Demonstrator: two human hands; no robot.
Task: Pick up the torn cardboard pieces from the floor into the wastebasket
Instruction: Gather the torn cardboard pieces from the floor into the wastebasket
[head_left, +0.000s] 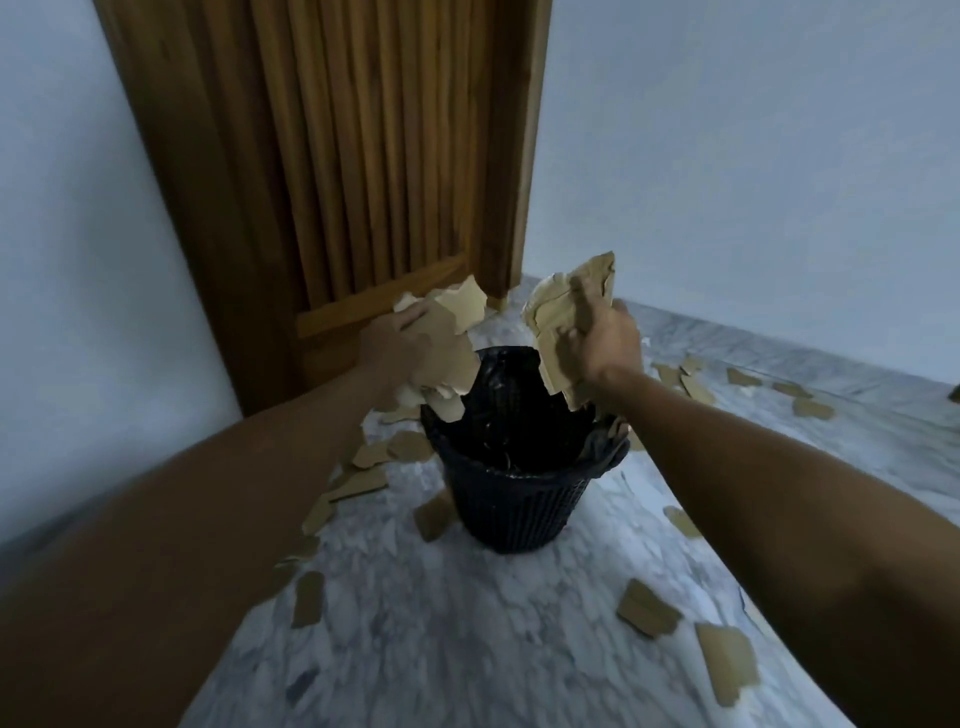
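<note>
A black mesh wastebasket (511, 506) with a dark liner stands on the marble floor in the middle of the view. My left hand (397, 343) grips a bunch of torn brown cardboard pieces (454, 332) just above the basket's left rim. My right hand (605, 338) grips another bunch of cardboard pieces (558, 317) above the right rim. Several more torn pieces lie scattered on the floor: left of the basket (371, 467), near right (649, 608) and far right (813, 408).
A slatted wooden door (374, 156) stands behind the basket, with white walls on both sides. The grey-white marble floor (467, 649) stretches toward me, and a raised marble ledge (779, 348) runs along the right wall.
</note>
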